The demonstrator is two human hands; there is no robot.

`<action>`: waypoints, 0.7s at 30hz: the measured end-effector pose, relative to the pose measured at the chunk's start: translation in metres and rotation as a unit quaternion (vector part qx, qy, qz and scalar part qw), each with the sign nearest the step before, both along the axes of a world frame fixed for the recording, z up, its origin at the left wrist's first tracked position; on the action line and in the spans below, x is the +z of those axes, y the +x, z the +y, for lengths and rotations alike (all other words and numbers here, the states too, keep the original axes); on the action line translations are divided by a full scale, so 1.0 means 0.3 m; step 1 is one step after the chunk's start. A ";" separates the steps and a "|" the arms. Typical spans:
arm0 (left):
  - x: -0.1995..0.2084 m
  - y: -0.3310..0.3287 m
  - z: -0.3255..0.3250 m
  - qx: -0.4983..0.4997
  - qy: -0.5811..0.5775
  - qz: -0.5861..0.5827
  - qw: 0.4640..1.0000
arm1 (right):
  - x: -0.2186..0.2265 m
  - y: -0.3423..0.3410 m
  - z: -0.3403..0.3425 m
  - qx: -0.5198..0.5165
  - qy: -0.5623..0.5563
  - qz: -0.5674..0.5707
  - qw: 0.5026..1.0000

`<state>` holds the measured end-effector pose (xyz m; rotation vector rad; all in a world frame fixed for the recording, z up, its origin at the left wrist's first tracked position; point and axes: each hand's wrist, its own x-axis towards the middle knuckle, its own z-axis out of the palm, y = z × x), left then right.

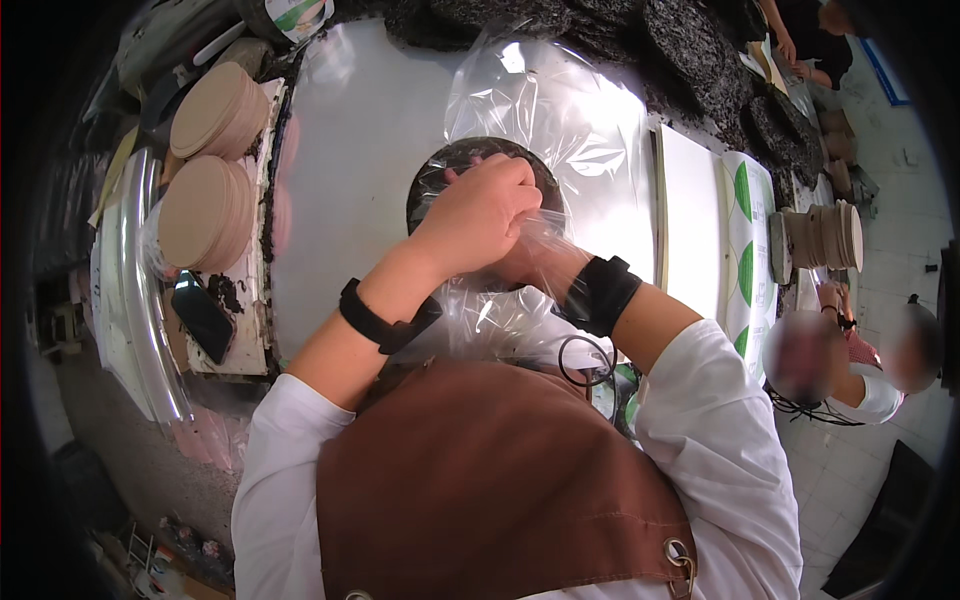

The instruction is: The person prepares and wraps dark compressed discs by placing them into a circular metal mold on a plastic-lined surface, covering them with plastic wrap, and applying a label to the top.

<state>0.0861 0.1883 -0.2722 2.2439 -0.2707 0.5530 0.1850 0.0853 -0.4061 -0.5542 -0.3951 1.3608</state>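
A dark round disc (424, 190) lies in front of me on a pale, shiny sheet, partly covered by clear plastic film (510, 95). Over it my left hand (485, 212) is curled, its fingers closed on the film. My right hand (517, 262) is lower and just to the right, under loose folds of film, its fingers mostly hidden by the left hand. Pinkish fingertips show at the disc's far side; whose hand they belong to is unclear. Black bands circle both wrists. More crumpled film (490, 315) gathers below the hands.
Two stacks of beige discs (205, 212) stand at the left, near a dark phone (204, 318) and a clear film roll (140, 280). Dark crumbly slabs (685, 50) line the far edge. White sheets with green shapes (742, 250) lie right. Other people are beyond, at the right.
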 end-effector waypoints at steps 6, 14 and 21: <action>-0.192 -0.032 0.072 0.263 0.152 0.182 0.935 | 0.485 -0.099 -0.159 0.032 -0.088 -0.801 0.591; -0.125 0.013 -0.012 0.180 0.269 0.235 0.916 | 0.301 -0.059 -0.444 -0.031 -0.126 -0.884 0.449; -0.142 -0.022 -0.002 0.180 0.366 0.233 0.883 | 0.443 0.059 -0.678 -0.262 -0.331 -0.769 0.479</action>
